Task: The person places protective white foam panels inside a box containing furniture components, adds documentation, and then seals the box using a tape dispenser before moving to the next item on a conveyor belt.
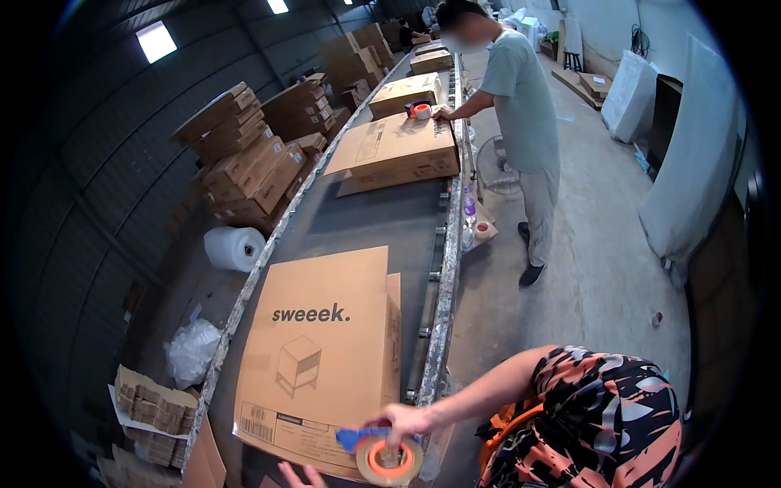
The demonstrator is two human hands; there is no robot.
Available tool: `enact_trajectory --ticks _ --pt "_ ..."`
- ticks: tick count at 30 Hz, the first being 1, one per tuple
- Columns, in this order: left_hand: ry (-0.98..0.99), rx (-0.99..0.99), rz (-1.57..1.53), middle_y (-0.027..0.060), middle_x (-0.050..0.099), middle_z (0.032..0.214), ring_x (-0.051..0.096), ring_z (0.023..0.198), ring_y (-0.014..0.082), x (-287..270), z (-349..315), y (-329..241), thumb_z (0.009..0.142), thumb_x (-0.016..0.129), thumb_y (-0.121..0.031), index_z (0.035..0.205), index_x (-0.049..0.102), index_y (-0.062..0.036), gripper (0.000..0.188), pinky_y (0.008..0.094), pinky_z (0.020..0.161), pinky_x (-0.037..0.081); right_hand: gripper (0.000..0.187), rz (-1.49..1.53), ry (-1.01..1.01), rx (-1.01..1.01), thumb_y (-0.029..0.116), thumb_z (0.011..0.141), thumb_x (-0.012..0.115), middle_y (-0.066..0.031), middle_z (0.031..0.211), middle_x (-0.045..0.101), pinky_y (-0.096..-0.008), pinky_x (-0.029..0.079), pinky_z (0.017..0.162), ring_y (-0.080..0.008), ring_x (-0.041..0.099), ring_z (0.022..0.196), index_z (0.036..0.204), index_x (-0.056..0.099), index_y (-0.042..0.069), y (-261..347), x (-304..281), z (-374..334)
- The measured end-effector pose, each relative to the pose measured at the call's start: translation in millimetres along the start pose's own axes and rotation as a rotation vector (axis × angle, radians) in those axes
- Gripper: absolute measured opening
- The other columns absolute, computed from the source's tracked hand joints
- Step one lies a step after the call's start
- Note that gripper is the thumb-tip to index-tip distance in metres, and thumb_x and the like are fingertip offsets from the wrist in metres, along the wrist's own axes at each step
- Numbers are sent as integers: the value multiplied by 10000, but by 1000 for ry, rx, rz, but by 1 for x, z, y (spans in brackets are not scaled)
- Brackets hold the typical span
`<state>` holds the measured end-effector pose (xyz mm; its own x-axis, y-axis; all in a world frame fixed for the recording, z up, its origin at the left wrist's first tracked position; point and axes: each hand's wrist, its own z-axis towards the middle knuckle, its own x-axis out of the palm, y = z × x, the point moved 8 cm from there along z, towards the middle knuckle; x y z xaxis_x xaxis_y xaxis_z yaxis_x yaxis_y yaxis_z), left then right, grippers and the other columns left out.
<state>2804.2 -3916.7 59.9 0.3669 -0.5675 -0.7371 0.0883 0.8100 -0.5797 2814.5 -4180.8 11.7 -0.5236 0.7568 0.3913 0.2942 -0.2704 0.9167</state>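
Observation:
A large cardboard carton (325,342) lies on the conveyor belt (325,220) in front of me, printed with dark lettering, a cabinet drawing and a barcode. At its near right corner my right hand (400,421) is closed round a tape dispenser (368,468) with a blue handle and an orange-cored roll. The dispenser sits over the carton's near edge. Only the fingers of my left hand (303,477) show, at the lower rim by the carton's near side; they are apart and hold nothing visible. One carton flap stands out along the right side.
Ahead, a co-worker (521,106) rests a hand on another carton (407,163), where a second tape dispenser (421,111) lies. Stacked cartons (252,171), a white wrap roll (234,248) and folded cardboard (150,407) stand left of the belt. A fan (498,167) is on the right.

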Motion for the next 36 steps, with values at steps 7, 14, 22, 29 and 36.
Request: enact_trajectory --ticks 7,14,22,29,36 --pt "-1 217 8 294 418 1411 484 1240 442 73 -72 -143 876 667 -211 1277 537 55 498 455 1053 388 683 -9 -567 -85 26 607 621 -70 987 629 -273 493 742 -144 593 852 1285 555 -11 85 -128 12" --pt "-203 132 144 312 435 1369 400 1265 520 137 -56 -170 954 502 -348 1317 451 64 551 600 1060 306 590 -159 -587 -126 116 600 684 -48 908 608 -300 493 698 -150 579 801 1179 607 32 101 -166 96" --pt "-510 -266 475 116 659 1165 521 1212 392 188 -29 -159 955 455 -246 966 656 12 328 516 1026 336 579 -706 -148 5 492 752 615 -204 1017 609 -466 327 1042 -348 529 1051 1099 564 32 100 -192 207" --pt "-380 -80 634 275 469 1370 553 1136 454 197 -50 -157 896 636 -210 1223 599 14 398 481 1032 403 666 -1749 -181 -424 478 904 473 -235 1543 199 -506 215 1149 -399 210 1412 1390 417 25 188 -282 384" --pt "-543 -181 254 106 678 914 516 934 272 107 -8 -74 888 532 -214 721 593 -60 236 405 938 381 589 -1826 144 41 504 949 325 -169 1056 686 -430 461 944 -309 633 1054 1079 694 64 182 -287 419"
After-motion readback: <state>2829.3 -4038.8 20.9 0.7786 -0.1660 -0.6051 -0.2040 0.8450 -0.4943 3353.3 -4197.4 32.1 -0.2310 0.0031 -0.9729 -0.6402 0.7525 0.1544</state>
